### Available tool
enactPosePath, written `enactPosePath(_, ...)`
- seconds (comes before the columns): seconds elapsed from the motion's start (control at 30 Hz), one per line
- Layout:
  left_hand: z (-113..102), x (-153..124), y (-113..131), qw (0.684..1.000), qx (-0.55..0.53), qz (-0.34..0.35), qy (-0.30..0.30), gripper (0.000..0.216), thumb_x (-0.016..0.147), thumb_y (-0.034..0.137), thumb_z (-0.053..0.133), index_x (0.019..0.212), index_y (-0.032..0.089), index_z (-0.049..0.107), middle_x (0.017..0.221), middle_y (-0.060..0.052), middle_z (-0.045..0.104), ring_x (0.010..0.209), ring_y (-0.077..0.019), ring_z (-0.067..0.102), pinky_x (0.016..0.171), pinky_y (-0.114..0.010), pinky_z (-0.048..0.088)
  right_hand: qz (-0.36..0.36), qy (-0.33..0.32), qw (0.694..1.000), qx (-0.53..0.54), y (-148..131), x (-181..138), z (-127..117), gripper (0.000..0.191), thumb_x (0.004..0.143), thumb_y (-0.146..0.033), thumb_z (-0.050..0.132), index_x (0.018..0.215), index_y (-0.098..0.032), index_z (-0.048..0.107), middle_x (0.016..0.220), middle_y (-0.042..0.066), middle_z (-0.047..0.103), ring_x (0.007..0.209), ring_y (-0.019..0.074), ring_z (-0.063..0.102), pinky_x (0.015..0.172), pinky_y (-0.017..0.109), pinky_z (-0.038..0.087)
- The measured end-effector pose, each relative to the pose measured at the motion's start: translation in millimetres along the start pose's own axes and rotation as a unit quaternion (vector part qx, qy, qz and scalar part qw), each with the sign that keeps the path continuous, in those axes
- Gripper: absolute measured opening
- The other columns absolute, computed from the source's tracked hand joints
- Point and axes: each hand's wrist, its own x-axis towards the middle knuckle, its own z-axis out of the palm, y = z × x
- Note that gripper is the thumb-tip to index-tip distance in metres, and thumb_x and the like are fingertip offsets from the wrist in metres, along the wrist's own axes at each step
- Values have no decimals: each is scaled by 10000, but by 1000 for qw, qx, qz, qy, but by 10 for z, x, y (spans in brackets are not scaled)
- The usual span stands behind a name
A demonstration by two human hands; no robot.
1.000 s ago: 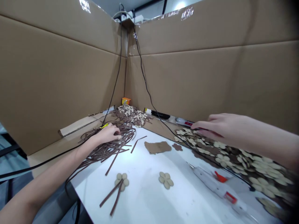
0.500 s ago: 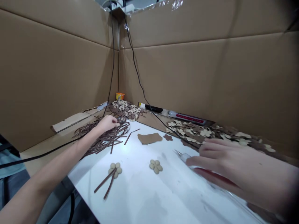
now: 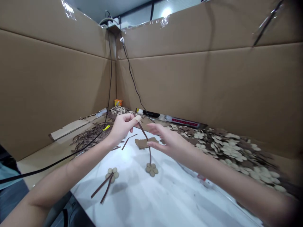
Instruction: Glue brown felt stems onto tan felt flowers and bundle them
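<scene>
Brown strip (image 3: 145,135): thin, light, likely bendable; best held near its end. Left grip (image 3: 123,127) pinched shut on the upper end. Lower end reaches a beige cut-out flower (image 3: 151,170) on the white counter (image 3: 151,201). Right grip (image 3: 168,142) open, just beside the strip, not touching.
</scene>
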Motion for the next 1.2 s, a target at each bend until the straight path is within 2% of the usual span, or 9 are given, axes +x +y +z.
enactPosePath(0.17,103,-133,76,995,-66,-70,-19,351,720,454,616,580,148,514,434,54,454,370,-46,369,395,-179,248,86,-24,969,232,-27,-16,85,311,776,-238,572,1082,-203,528,715,-3,671,746,172,658,718,298,507)
enactPosePath(0.37,127,-207,-165,990,37,-107,-83,269,764,380,539,626,149,529,563,17,544,436,-70,424,454,-207,331,131,-16,936,327,-75,-235,18,454,694,-289,675,1127,-192,578,694,-11,673,743,171,650,742,312,488)
enactPosePath(0.43,124,-225,-274,982,140,-65,-107,178,754,319,540,793,152,586,731,-14,610,572,-114,506,560,-244,403,155,-15,930,334,-56,-309,30,418,672,-322,697,1068,-200,637,707,-1,691,757,186,658,755,327,485)
enactPosePath(0.53,124,-228,-344,959,264,75,-69,302,752,235,528,1044,161,546,1014,-62,602,861,-186,530,790,-311,416,188,-2,920,344,-4,-417,59,307,638,-378,726,884,-197,707,733,24,711,770,203,664,763,337,486)
enactPosePath(0.63,168,-234,-264,950,256,163,-78,220,816,229,461,992,154,570,1029,-68,598,972,-205,495,869,-315,381,215,26,911,351,40,-505,55,294,593,-434,754,754,-191,717,731,43,711,776,218,658,768,354,486)
enactPosePath(0.73,267,-297,-152,963,144,107,-200,243,868,303,423,928,164,612,937,-33,628,894,-179,533,791,-269,405,238,47,900,363,54,-566,18,308,608,-467,750,767,-206,722,865,55,718,866,215,636,810,346,467)
enactPosePath(0.87,413,-412,-123,945,-6,17,-326,348,884,396,401,852,142,636,848,-24,632,832,-170,557,712,-241,408,257,55,891,371,35,-605,-11,301,674,-481,705,828,-223,723,981,55,702,943,201,597,836,322,424)
enactPosePath(1.07,523,-427,-135,915,-105,-128,-367,339,787,431,574,845,111,669,820,-68,668,716,-149,589,583,-216,414,239,46,893,379,73,-565,68,297,691,-470,688,766,-184,713,781,31,676,742,156,553,754,307,393)
enactPosePath(1.2,538,-425,-160,905,-136,-170,-366,352,742,431,631,777,84,677,687,-72,648,572,-119,566,519,-215,404,246,59,897,362,152,-516,123,312,686,-480,679,765,-181,715,767,26,661,706,151,524,698,298,373)
